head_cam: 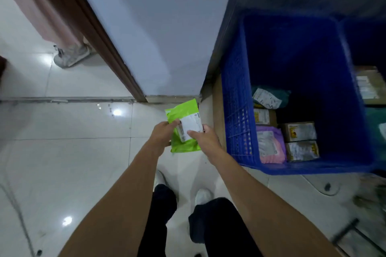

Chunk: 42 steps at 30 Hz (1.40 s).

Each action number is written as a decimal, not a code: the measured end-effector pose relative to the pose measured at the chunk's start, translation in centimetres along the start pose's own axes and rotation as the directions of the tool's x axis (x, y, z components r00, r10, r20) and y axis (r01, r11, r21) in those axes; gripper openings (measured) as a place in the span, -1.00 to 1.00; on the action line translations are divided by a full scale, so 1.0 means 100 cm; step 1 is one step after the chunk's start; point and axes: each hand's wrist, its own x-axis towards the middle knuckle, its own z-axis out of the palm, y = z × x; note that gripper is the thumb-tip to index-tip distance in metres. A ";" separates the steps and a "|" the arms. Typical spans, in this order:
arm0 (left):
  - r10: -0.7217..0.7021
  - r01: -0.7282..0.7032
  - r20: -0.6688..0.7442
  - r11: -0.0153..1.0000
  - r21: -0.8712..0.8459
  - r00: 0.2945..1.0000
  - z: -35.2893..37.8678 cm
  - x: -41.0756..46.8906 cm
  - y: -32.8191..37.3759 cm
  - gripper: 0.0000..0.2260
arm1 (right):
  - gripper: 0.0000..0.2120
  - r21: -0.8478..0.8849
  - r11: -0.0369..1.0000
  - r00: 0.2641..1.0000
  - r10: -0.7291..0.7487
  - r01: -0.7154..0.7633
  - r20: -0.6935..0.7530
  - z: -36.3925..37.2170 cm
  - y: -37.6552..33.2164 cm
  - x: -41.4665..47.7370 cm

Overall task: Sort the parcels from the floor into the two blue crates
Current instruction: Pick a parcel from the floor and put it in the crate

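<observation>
Tiled floor; green parcel, label blurred, between left hand, right hand

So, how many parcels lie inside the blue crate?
5: a teal bag at the back, a brown box below it, a pink mailer in front, a taped box and another beside it. Others may be hidden.

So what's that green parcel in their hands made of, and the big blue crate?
The green parcel looks like a thin plastic mailer: glossy and creased, with a white label, probably paper, stuck on. The blue crate looks like rigid moulded plastic; its side wall is a lattice of small openings.
</observation>
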 end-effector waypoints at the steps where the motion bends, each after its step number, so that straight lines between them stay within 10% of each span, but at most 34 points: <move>1: 0.021 -0.021 0.007 1.000 0.004 1.000 0.004 -0.023 0.010 -0.87 | -0.77 -0.005 1.000 1.000 -0.004 0.005 0.005 -0.012 -0.006 -0.020; 18: 0.117 -0.140 0.272 0.988 0.068 0.955 0.081 -0.237 0.074 -0.71 | -0.68 0.127 0.981 0.988 -0.151 0.145 0.039 -0.174 -0.064 -0.220; 42: 0.134 -0.091 0.481 0.989 -0.113 0.866 0.148 -0.234 0.111 -0.66 | -0.77 0.353 0.904 0.947 -0.138 0.241 -0.292 -0.232 -0.072 -0.229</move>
